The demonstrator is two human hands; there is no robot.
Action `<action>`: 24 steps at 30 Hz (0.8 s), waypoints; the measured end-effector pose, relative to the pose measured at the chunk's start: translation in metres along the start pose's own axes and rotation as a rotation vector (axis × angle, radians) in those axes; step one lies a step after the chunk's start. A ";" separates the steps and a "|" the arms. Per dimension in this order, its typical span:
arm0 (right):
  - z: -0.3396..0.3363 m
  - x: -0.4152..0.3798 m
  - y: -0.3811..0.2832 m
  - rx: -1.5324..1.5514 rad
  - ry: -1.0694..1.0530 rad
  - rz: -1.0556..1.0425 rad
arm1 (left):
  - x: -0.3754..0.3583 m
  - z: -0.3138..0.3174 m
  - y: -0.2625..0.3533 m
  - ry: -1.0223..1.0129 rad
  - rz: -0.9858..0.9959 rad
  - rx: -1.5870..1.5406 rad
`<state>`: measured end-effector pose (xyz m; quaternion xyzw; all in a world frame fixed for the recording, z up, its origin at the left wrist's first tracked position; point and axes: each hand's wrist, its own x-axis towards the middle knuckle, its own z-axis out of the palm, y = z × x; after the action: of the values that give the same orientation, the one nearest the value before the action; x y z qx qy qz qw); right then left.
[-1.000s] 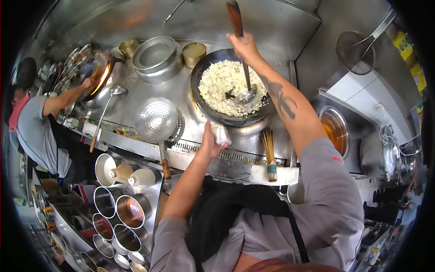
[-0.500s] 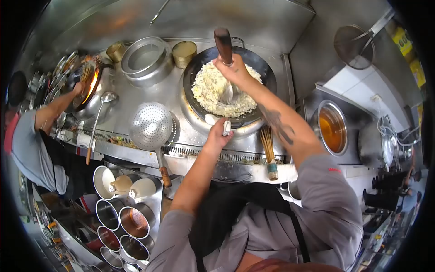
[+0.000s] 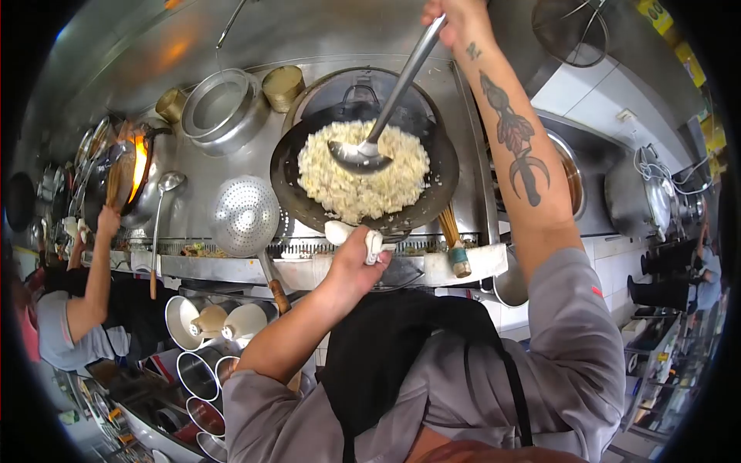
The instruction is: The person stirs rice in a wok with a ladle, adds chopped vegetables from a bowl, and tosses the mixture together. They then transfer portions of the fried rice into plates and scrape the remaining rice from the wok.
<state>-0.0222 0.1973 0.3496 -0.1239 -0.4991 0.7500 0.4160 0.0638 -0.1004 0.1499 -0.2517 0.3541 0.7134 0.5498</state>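
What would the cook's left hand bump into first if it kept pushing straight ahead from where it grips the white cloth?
Probably the near rim of the round black wok: the left hand already presses a white cloth against that edge. Beyond the rim lies the pale fried rice. Depth is hard to judge.

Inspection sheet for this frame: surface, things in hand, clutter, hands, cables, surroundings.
Surface: steel cooking range, with scraps along its front rail.
Things in hand: black wok full of fried rice; ladle bowl resting on the rice.
Clutter: perforated strainer, steel basin, bamboo brush, a second ladle, seasoning pots lower left.
Hands: left hand grips the wok's near edge through a white cloth; right hand holds the ladle's handle high.
Cables: white cords at right.
Surroundings: another person at a flaming wok, far left.
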 end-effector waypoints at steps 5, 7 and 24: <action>0.002 -0.048 0.080 -0.140 0.040 -0.166 | 0.098 -0.044 -0.006 -0.192 0.205 0.067; 0.016 -0.063 0.067 -0.145 -0.061 -0.254 | 0.106 -0.098 -0.048 -0.160 0.149 0.113; 0.001 -0.112 0.078 -0.185 -0.095 -0.208 | 0.090 -0.075 -0.040 -0.287 0.543 0.287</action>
<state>0.0082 0.1008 0.2582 -0.0739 -0.5955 0.6585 0.4542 0.0762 -0.0990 0.0265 0.0348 0.4240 0.8048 0.4138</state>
